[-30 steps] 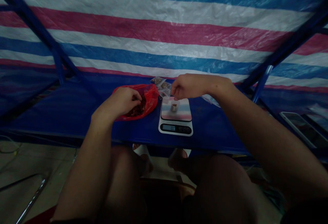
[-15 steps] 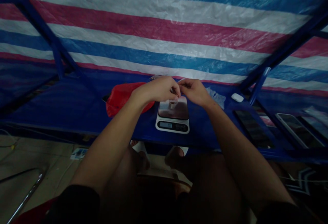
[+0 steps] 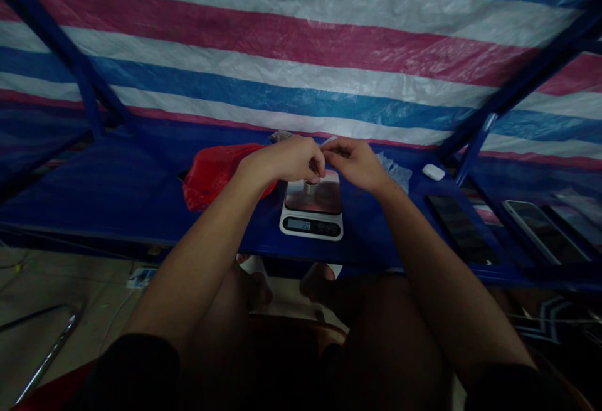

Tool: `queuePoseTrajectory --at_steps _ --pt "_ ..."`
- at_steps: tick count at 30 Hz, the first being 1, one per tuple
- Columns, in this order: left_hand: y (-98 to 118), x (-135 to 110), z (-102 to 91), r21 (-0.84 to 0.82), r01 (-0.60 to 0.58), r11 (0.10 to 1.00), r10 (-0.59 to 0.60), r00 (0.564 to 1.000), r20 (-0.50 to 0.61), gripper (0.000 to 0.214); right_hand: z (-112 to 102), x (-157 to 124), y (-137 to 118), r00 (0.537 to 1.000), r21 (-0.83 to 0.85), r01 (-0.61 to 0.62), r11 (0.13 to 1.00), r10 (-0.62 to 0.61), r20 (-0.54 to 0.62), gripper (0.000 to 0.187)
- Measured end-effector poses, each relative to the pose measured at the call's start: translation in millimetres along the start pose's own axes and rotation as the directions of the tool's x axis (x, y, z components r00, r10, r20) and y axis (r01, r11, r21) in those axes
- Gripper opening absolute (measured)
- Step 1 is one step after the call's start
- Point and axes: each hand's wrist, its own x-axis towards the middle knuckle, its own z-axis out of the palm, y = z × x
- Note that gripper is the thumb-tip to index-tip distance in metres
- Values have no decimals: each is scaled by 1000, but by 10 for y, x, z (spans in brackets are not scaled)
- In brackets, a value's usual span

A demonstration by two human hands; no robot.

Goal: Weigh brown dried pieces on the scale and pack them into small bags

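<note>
My left hand [image 3: 291, 160] and my right hand [image 3: 355, 163] meet with curled fingers above a white digital kitchen scale [image 3: 311, 224]. The scale's lit display reads about 20. A small metal-coloured cup [image 3: 310, 186] stands on its platform, just below my left fingertips, and its inside is hidden. A thin pale strip [image 3: 328, 141] shows between my hands, but I cannot tell what it is. To the left of my left hand lies a crumpled red plastic bag [image 3: 214, 176], its contents hidden.
The blue table [image 3: 117, 179] has a small packet [image 3: 282, 136] behind my left hand and a clear plastic bag [image 3: 394, 172] beyond my right. A white earbud case [image 3: 433, 172] and several phones [image 3: 461, 229] lie to the right. Striped tarpaulin [image 3: 282, 72] hangs behind.
My left hand has left the red bag and moved over the scale, beside my right hand. Since half a second ago, the hands have barely moved.
</note>
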Motion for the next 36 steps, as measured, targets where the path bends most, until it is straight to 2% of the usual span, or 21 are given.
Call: queuePoseTrajectory --at_steps 3,8,14,23,28,31,34,36 --pt "-18 -4 9 -14 -24 1000 24 1000 1 27 -4 -9 -16 1000 4 16 1000 -16 18 24" --pt "17 -13 1 -2 3 1000 -3 1000 -2 27 -12 -23 -23 999 25 15 1000 -16 37 24" --pt "17 2 24 -81 17 997 -19 1000 -23 27 6 -34 21 999 67 13 998 -15 35 24" --pt "-93 19 65 -139 -52 989 44 998 -55 28 12 -36 53 999 42 40 998 -41 35 29" --pt "-172 44 88 -131 -109 985 103 993 -55 28 21 -31 68 997 26 70 997 -71 31 27" --pt "-149 -27 37 -98 -153 983 145 986 -86 27 25 -25 89 996 33 81 996 -81 21 24" --pt "-141 -255 -103 -31 -70 997 64 985 -163 28 28 -19 123 998 24 67 997 -67 -10 23" --pt "-219 -460 -206 26 76 997 -69 976 -205 30 30 -16 145 998 12 55 998 -54 -23 23"
